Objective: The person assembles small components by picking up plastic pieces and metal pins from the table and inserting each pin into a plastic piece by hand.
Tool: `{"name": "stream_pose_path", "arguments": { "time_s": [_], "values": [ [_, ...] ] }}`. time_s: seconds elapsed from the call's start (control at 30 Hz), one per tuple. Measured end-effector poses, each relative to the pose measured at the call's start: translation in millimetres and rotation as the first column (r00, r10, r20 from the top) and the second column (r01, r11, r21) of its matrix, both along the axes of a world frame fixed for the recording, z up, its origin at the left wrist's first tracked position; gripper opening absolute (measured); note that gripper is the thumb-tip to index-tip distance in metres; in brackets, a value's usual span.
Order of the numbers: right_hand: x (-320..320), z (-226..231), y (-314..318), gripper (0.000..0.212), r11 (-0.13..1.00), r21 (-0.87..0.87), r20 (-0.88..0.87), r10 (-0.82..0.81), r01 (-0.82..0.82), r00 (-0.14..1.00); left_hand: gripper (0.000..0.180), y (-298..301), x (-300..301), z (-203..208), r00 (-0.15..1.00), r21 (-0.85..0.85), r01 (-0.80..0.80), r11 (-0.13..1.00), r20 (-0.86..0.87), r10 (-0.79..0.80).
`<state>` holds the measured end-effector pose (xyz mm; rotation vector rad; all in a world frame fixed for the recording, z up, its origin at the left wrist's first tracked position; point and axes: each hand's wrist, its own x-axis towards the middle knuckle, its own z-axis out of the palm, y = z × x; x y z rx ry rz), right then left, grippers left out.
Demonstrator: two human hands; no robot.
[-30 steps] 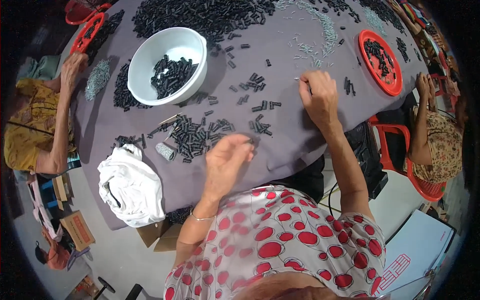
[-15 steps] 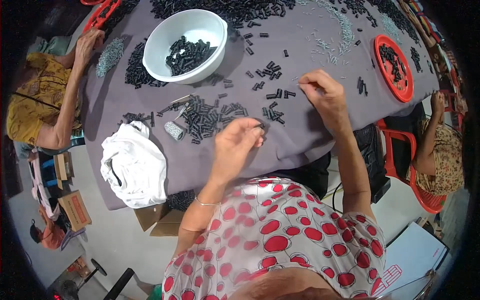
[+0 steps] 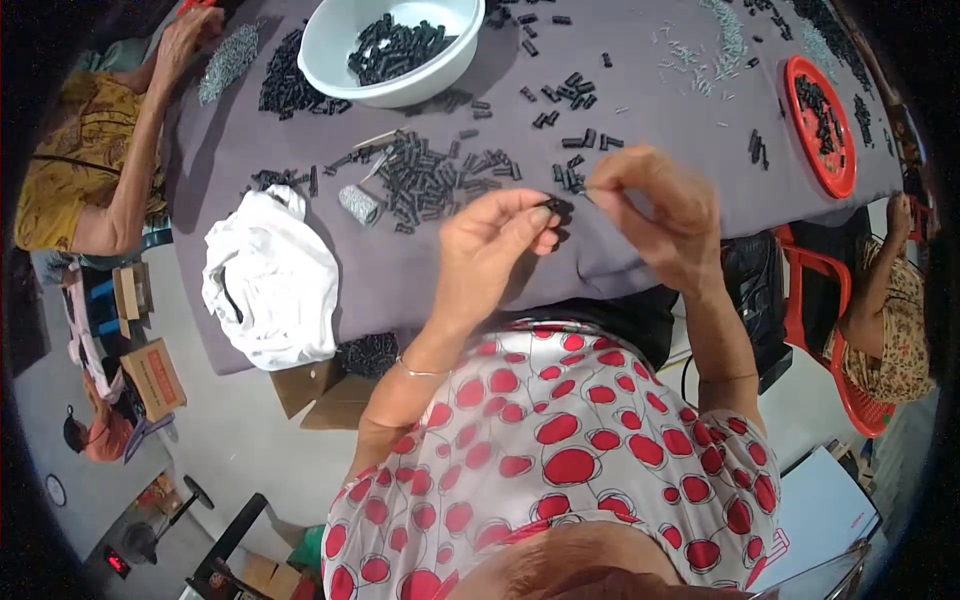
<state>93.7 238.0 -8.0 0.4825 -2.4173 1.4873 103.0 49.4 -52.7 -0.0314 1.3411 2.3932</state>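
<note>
My left hand (image 3: 497, 238) is closed in a pinch around a small black plastic piece (image 3: 553, 203) above the near side of the cloth-covered table. Just right of it, my right hand (image 3: 662, 212) is also pinched, its fingertips pointing at that piece with a small gap between. Whatever sits in the right fingertips is too small to make out. Left of my hands lies a heap of short black tubular pieces (image 3: 420, 170). A smaller group of the same pieces (image 3: 572, 92) is scattered beyond my fingers.
A white bowl (image 3: 400, 97) of black pieces stands at the far left. Silver metal bits (image 3: 725, 45) lie far right, near a red tray (image 3: 847, 180). A white cloth (image 3: 270, 290) and a small silver-grey roll (image 3: 358, 204) are at left. Other people sit on both sides.
My right hand has come from farther out over the table in toward my left hand. The left still pinches the black piece. The whole view has shifted slightly.
</note>
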Motion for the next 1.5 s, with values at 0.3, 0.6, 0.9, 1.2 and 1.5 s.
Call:
{"name": "stream_pose_path", "arguments": {
  "time_s": [0.3,0.6,0.9,1.2,1.5],
  "values": [
    [7,-1,-18,0.019,0.992,0.120,-0.161,0.051,-0.031,0.986,0.017,-2,7,8,0.995,-0.110,-0.008,0.994,-0.096,-0.003],
    [17,0,-24,0.021,0.969,0.247,-0.195,0.021,0.029,0.981,0.018,-2,7,2,0.999,-0.082,0.025,0.996,-0.035,-0.028],
    [14,-11,-11,0.022,0.968,0.187,-0.212,-0.126,0.166,0.969,0.017,-8,5,-4,0.983,0.208,0.074,0.975,0.151,-0.107],
    [-13,-27,10,0.016,0.897,0.390,-0.282,-0.101,0.210,0.954,0.014,-17,0,-10,0.979,0.294,0.123,0.948,0.119,-0.164],
    [-35,-35,13,0.015,0.827,0.558,-0.193,0.058,0.061,0.979,0.015,-14,0,-9,0.973,0.215,0.160,0.963,0.132,-0.191]
  ]
}}
